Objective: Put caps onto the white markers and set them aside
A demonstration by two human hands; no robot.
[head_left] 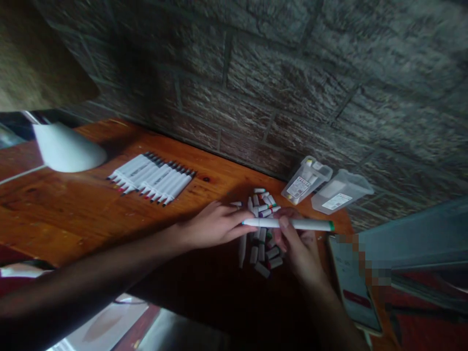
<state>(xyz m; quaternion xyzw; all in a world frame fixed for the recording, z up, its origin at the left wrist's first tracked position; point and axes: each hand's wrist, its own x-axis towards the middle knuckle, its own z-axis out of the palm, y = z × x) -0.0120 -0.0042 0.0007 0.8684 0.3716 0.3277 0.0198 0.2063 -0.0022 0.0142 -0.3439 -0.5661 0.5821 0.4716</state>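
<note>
A white marker (309, 224) with a green right end lies level in front of me, held between both hands. My right hand (302, 251) is closed around its middle, the thumb pressed on the barrel. At the marker's left end, which shows a small blue spot, the fingers of my left hand (214, 225) are closed on the tip section. Beneath and behind my hands lies a loose pile of marker caps (262, 243) and marker pieces, white with coloured ends. My hands and the held marker hide part of this pile.
Several uncapped markers (157, 178) lie in a row on the wooden table (175, 273). Two clear plastic boxes (341, 192) stand by the brick wall (256, 87). A lamp (73, 146) stands at left, a phone (354, 287) lies at the right edge.
</note>
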